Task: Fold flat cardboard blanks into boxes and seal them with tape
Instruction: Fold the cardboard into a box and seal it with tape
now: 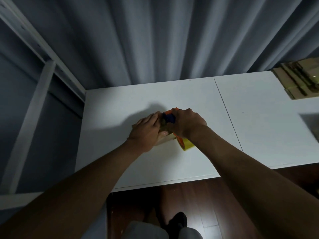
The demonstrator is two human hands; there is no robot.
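While the right hand clamped its fingers around the orange-and-blue plastic tape dispenser with its yellow roll, the left hand pressed flat, fingers together, on the small brown cardboard box mid-table. Sealing seemed underway; next, probably drawing tape along the seam. More folded cardboard blanks lay far right.
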